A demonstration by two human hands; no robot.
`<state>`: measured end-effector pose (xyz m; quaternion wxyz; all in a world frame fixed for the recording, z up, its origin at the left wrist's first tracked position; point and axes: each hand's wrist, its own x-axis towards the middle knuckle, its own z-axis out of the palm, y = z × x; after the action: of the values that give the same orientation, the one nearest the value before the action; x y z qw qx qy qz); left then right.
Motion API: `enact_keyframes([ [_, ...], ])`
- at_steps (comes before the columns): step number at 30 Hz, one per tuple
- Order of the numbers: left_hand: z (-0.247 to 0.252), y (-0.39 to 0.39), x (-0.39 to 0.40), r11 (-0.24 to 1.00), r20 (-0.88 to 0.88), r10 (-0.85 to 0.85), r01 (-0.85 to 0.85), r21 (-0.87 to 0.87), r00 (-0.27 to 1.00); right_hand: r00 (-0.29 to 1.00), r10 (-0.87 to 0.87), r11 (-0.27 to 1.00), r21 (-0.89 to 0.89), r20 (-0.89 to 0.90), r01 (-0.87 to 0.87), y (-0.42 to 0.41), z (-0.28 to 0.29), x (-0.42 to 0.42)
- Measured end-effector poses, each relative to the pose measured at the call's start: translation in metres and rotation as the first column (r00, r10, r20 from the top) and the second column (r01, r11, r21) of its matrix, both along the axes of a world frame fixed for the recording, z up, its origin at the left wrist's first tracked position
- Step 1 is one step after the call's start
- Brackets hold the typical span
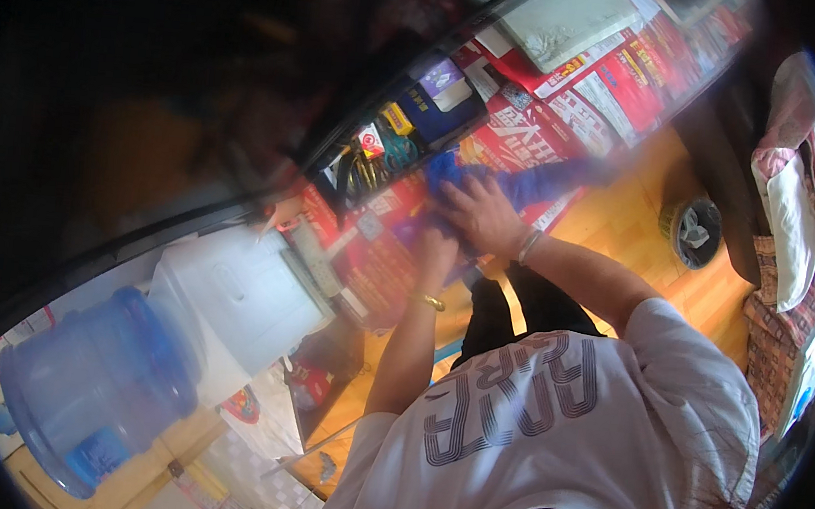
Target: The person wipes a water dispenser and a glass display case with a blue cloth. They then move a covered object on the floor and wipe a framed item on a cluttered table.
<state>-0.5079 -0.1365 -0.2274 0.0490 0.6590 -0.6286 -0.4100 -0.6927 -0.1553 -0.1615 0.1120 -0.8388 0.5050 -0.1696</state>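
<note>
A blue cloth (pixel 544 183) lies bunched over the front of a table covered in red printed sheets (pixel 534 135). My right hand (pixel 484 214), with a silver bangle at the wrist, rests on the cloth with its fingers spread. Close beside it, my left hand (pixel 440 250), wearing a gold bracelet, is curled at the cloth's lower edge; blur hides whether it grips the cloth. Just beyond the hands stands a dark open box (pixel 385 172) with scissors (pixel 400 150), a small yellow box (pixel 397 118) and other small items.
A large blue water bottle (pixel 98 380) and a white plastic container (pixel 244 298) stand at left. A black screen-like edge (pixel 238 196) crosses the upper left. A lined waste bin (pixel 696 232) is on the wooden floor, right. A pale flat case (pixel 569 21) lies on the table's far part.
</note>
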Motion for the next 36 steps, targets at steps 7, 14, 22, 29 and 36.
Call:
enact_keyframes([
  [7,0.036,-0.001,-0.007,0.97,-0.08,0.149,-0.13,0.207,0.986,0.953,-0.237,0.953,0.147,-0.186,0.266,-0.017,0.006,-0.103],
  [14,0.08,-0.052,-0.005,0.472,-0.517,0.855,-0.468,0.748,0.036,0.886,-0.422,0.889,0.104,-0.193,0.447,-0.018,-0.004,-0.149],
  [22,0.051,-0.099,0.013,0.333,-0.523,0.797,-0.503,0.798,-0.301,0.896,-0.424,0.9,0.044,-0.134,0.433,-0.02,-0.017,-0.148],
  [29,0.07,-0.055,0.002,0.308,-0.528,0.8,-0.559,0.77,-0.286,0.894,-0.427,0.89,0.109,-0.138,0.442,-0.023,-0.008,-0.144],
  [36,0.086,0.031,0.001,0.352,-0.547,0.801,-0.547,0.759,-0.244,0.912,-0.376,0.913,0.101,-0.162,0.394,-0.024,-0.018,-0.147],
])
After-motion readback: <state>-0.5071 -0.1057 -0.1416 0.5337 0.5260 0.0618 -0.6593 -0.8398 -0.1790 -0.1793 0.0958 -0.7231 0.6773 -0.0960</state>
